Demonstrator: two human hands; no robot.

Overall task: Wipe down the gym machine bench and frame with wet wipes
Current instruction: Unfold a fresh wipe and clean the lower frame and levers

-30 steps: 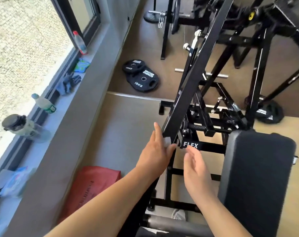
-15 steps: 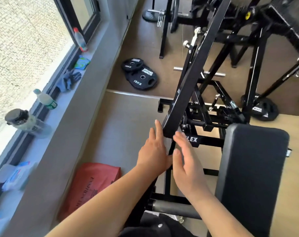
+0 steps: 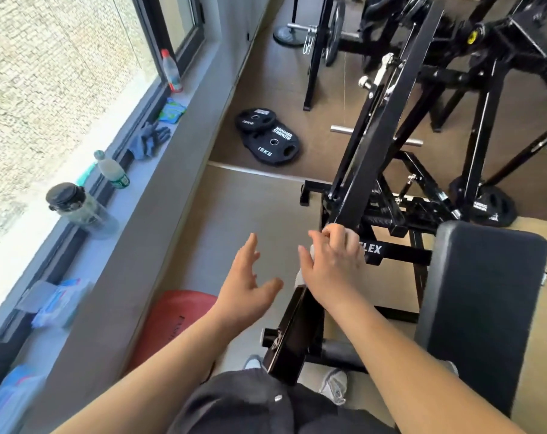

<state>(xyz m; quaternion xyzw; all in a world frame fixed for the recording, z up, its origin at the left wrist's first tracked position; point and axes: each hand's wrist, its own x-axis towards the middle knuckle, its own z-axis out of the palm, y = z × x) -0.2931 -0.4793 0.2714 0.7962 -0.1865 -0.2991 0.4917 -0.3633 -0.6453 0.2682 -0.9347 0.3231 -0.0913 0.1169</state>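
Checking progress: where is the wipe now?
Head view, centre: the wipe is under the right hand, held against the lower end of the slanted frame bar, left of the bench pad.

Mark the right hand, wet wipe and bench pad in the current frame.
right hand (image 3: pixel 334 264), head view, back of the hand.
wet wipe (image 3: pixel 299 278), head view, white fold poking out at the hand's left edge.
bench pad (image 3: pixel 485 292), head view, middle of its black top.

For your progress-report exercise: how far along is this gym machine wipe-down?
Done: nothing visibly finished. In hand: the right hand grips a white wipe against the slanted frame bar; the left hand hovers open beside it. Left: probably the bench pad and FLEX crossbar.
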